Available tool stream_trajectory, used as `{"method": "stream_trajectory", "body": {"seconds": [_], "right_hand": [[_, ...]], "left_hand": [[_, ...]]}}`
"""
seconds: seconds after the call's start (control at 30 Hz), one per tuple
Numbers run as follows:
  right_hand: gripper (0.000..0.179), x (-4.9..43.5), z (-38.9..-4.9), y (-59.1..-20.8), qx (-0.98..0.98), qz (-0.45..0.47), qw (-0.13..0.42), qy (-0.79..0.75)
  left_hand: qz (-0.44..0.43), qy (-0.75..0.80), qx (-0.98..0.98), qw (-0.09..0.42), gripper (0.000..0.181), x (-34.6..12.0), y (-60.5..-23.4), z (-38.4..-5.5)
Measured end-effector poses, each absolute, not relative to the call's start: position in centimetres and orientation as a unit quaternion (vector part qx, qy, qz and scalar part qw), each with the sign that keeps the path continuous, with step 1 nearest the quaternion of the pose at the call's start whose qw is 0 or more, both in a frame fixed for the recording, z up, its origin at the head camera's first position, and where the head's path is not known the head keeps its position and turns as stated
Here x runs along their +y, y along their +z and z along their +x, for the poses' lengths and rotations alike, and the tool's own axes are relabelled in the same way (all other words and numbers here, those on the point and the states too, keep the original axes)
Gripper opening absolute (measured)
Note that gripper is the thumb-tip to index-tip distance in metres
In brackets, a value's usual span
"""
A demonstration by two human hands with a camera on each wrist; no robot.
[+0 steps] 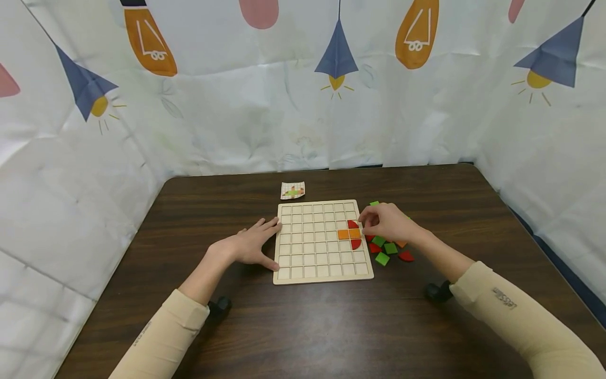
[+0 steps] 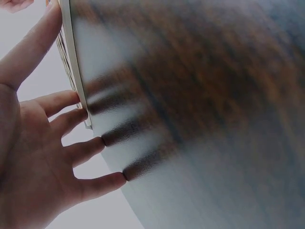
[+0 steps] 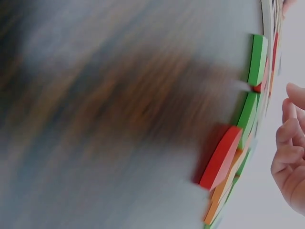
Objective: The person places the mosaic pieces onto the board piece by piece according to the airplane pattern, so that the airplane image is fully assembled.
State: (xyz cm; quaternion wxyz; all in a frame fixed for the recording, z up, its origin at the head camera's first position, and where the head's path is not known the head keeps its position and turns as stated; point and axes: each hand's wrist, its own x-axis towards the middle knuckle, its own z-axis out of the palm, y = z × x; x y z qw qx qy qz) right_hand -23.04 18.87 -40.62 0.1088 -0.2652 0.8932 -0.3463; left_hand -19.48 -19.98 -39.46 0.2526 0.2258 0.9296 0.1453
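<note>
- Gridded board, pale wood, lies flat on the dark table between the two hands, one side facing the person.
- Left sleeve, cream with small dark print, ends at a wrist with a black device beside it.
- Left hand grasps nothing: its fingers are straight and spread, with thumb and nearest fingertips touching the board's left edge. Its two outer fingertips rest on the table in the left wrist view.
- Picture card, small, with a green and orange-red pattern on a grid, lies just beyond the board's far edge.
- Left orange piece and right orange piece sit side by side on the board, near its right edge.
- Upper red piece and lower red piece, both curved along one side, flank the right orange piece, above and below.
- Right hand hovers beside the board's right edge, fingers bent and tips drawn together; I cannot tell whether they pinch a piece.
- Loose pieces, green, red and orange, lie scattered on the table below and around that hand.
- Right sleeve, cream and printed too, comes in from the right.
</note>
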Motion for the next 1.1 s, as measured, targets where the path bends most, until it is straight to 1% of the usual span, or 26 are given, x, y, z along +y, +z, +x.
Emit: {"method": "stream_trajectory", "body": {"seconds": [0.17,0.6,0.77,0.97,1.1], "right_hand": [[0.017,20.2,-23.2,-41.0,0.900,-0.256,0.112,-0.335],[0.010,23.3,-23.1,-41.1,0.897,-0.252,0.155,-0.329],[0.012,24.2,-23.2,-41.1,0.896,-0.249,0.170,-0.326],[0.017,24.8,-23.3,-41.1,0.900,-0.254,0.176,-0.307],[0.017,24.7,-23.5,-41.1,0.902,-0.253,0.178,-0.300]], "left_hand": [[0.225,0.145,0.930,0.252,0.110,-19.9,-39.4,-19.5],[0.226,0.148,0.929,0.254,0.109,-20.0,-39.6,-19.3],[0.224,0.146,0.930,0.253,0.110,-20.0,-39.6,-19.4],[0.222,0.142,0.931,0.253,0.110,-20.0,-39.6,-19.4],[0.225,0.142,0.930,0.252,0.110,-19.9,-39.5,-19.4]]}}
